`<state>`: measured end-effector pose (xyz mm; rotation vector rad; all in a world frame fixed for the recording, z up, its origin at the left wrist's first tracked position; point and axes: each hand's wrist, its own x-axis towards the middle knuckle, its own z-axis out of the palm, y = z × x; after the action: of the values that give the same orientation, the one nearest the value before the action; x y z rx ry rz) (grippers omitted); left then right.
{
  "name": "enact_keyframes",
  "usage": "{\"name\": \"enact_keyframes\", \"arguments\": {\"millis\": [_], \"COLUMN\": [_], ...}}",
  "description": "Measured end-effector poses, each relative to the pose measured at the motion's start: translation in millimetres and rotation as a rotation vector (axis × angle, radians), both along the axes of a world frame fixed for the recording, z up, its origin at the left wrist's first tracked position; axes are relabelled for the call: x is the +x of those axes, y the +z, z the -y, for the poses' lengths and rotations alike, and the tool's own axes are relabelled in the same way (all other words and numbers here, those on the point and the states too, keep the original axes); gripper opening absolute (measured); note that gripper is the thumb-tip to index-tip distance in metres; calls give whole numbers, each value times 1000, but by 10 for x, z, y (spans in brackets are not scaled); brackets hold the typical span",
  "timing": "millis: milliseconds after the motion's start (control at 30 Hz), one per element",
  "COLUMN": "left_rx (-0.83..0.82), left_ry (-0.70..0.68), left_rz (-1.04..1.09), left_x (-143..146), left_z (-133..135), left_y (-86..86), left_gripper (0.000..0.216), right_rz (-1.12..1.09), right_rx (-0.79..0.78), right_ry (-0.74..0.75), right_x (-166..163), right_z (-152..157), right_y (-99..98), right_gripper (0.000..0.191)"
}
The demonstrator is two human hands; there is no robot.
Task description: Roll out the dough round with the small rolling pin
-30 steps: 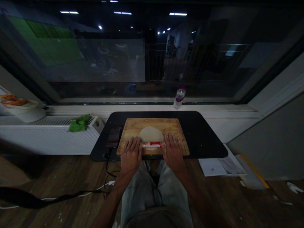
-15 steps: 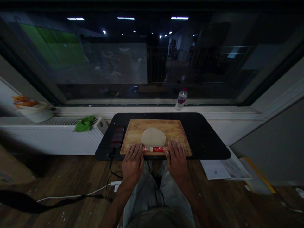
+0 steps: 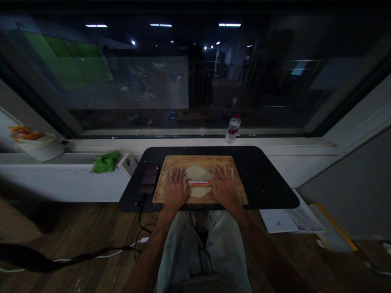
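A round, flattened sheet of dough lies on the wooden cutting board. Across its middle rests a rolling pin with a red and white printed label. My left hand lies over the pin's left end, fingers stretched forward and flat. Over the right end is my right hand, with its fingers extended and somewhat spread. Both palms hide the pin's ends, and white flour dust shows on the fingers.
The board sits on a black table. A dark phone lies left of the board. Behind, a water bottle stands on the windowsill. A green cloth and a white pot are on the radiator.
Both hands have moved forward with the rolling pin, from the dough's near edge to its middle. Dough now shows on both sides of the pin.
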<state>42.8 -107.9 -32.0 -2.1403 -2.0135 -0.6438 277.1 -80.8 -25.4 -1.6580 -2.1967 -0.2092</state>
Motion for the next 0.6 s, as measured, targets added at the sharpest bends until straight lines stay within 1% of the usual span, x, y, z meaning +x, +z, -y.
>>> {"name": "enact_keyframes", "arguments": {"millis": [100,233,400,600], "left_rx": [-17,-80,-136,-211], "left_ry": [42,105,86,94], "left_rz": [-43,-58,-62,-115], "left_x": [30,54,9,-21], "left_z": [-239,-538,-821,-1077], "left_y": [71,146,209,344], "left_gripper": [58,58,58,60], "right_rz": [9,12,3,15], "right_rx": [8,-34,-72,-143], "right_ry": [-12,-32,-43,-25], "right_x": [-32,-67,-101,-102], "right_z": [-237,-539,-850,-1170], "right_y": [29,52,78,109], "right_gripper": [54,53,54,54]}}
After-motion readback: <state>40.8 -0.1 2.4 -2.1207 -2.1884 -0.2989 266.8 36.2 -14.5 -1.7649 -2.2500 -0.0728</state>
